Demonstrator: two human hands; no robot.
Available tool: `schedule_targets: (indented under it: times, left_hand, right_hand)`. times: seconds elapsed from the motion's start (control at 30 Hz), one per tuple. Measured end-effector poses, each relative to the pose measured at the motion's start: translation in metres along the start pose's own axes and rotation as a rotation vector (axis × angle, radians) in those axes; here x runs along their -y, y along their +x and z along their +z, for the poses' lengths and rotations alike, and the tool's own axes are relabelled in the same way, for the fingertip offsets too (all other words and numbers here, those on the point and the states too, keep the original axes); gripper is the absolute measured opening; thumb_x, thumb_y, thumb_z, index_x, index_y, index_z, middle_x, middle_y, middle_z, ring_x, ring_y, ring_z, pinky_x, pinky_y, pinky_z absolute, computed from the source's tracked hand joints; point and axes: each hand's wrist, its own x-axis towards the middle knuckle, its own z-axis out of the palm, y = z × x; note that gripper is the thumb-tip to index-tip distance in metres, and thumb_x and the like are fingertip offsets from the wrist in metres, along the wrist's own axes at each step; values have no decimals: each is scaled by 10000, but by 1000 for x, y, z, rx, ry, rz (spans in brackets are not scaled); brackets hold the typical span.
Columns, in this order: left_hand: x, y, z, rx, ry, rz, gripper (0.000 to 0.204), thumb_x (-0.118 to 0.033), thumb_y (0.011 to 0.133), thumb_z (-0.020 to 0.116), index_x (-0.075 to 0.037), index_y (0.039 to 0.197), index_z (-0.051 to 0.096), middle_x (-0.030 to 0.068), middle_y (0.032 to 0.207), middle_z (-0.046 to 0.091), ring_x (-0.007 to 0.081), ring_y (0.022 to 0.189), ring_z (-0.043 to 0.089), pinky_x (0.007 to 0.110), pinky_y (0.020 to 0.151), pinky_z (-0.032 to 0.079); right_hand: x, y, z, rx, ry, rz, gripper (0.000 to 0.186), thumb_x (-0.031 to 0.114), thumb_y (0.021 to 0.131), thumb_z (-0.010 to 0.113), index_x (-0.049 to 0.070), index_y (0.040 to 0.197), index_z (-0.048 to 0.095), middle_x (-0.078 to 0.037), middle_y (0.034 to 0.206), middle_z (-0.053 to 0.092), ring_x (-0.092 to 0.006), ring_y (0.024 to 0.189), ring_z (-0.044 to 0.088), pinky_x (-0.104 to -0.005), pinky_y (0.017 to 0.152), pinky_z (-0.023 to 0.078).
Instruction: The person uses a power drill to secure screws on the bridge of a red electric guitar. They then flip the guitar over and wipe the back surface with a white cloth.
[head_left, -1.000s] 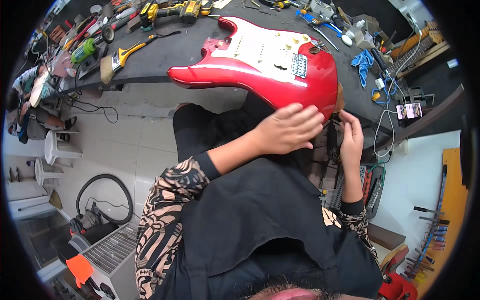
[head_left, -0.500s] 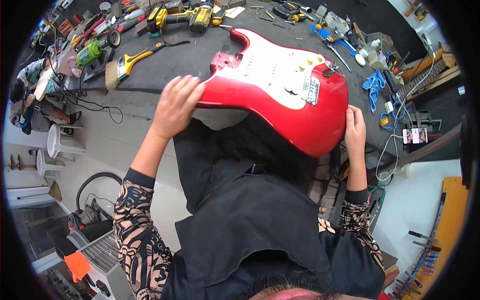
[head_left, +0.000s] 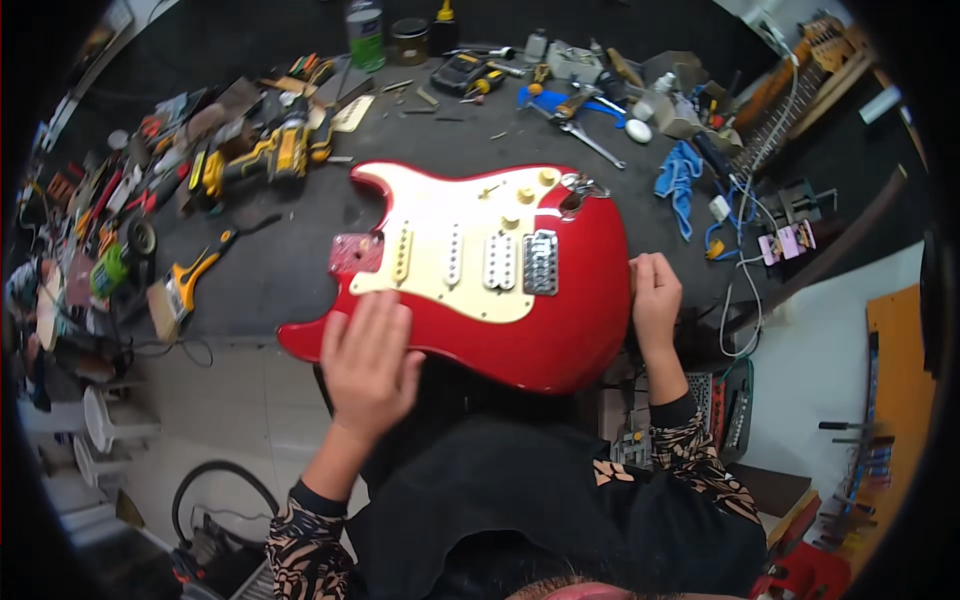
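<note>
A red electric guitar body with a cream pickguard lies face up at the front edge of the bench, without a neck. On the pickguard are pickups, knobs and, beside it, a metal bridge. My left hand rests palm down on the lower left of the body, fingers stretched out. At the body's right end my right hand has its fingers bent together against the edge; the fingertips are partly hidden.
The dark workbench holds a yellow-and-black drill, a paintbrush and a crowd of tools at left. Wrenches, a blue cloth and a guitar neck lie at right. White stools stand at left below.
The guitar body has turned and now lies flatter and lower left in view, partly from my head moving. My left hand has shifted from its left edge onto its face.
</note>
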Motion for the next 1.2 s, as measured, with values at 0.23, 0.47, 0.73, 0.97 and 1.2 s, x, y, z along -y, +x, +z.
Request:
schedule_targets:
  times: [0.23,0.47,0.73,0.97,1.2]
  left_hand:
    - [-102,51,21,213,-401,341,582,-385,1089,677,-77,1582,664,111,1690,603,302,1596,532,514,1327,354]
    - [-129,90,26,336,-423,560,636,-348,1074,686,-70,1638,591,104,1769,496,257,1675,403,530,1370,301]
    - [-164,99,47,302,-242,657,658,-319,1068,673,-2,1634,565,161,1761,492,296,1674,399,537,1373,286]
    - [-199,128,73,168,-312,273,668,-328,1046,681,64,1577,582,229,1722,507,345,1653,408,510,1374,272]
    - [-164,72,26,365,-854,613,409,-26,826,783,-9,1235,787,104,932,725,311,927,731,441,860,590]
  right_hand:
    - [2,6,7,-70,27,-56,313,231,1154,643,2,978,763,-68,730,662,-121,694,612,-338,672,494]
    - [1,7,-2,-36,162,77,282,206,1180,610,4,1046,754,-1,742,622,-70,695,561,-297,640,457]
    - [-18,16,-19,-23,425,45,235,-6,1142,516,6,1286,702,-34,1092,692,-108,893,659,-259,779,545]
    - [9,37,-32,55,307,-157,258,-55,1070,568,-12,1268,728,-103,1210,741,-199,1108,718,-341,981,580]
    - [63,4,-3,434,-582,-705,695,388,1111,646,-45,1636,506,-278,1742,452,-437,1657,377,-577,1383,251]
